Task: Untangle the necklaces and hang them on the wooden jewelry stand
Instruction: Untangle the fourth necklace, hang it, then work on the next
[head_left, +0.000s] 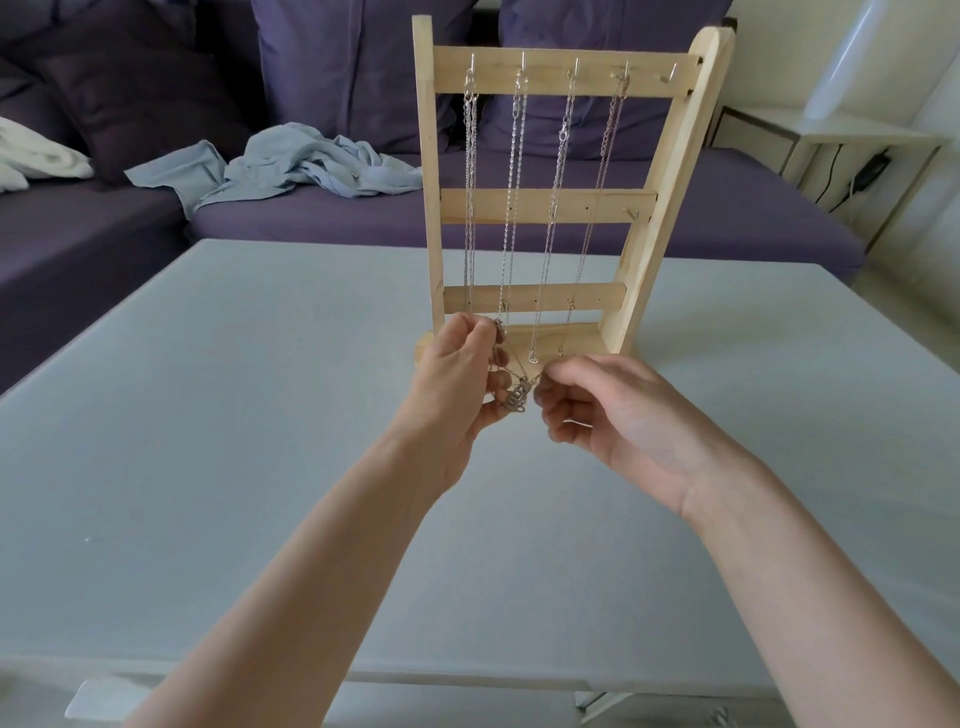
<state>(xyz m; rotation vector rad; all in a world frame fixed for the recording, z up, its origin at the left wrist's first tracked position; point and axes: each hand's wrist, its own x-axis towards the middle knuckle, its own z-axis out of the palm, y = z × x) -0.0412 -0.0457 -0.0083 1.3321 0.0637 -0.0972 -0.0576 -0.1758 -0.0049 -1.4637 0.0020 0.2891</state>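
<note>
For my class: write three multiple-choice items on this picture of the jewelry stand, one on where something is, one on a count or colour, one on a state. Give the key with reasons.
1. Where does the wooden jewelry stand rest?
A. on the grey table
B. on the sofa
C. on the floor

2. How many top-bar hooks carry necklaces?
A. two
B. four
C. six

3. What are the left hand and right hand doing?
A. lying flat
B. pinching tangled chain ends
C. lifting the stand

Key: 1 A, its base sits on the tabletop. 2 B, four hooks hold chains; the fifth is bare. 3 B, the fingers of both hands pinch the chains.
</note>
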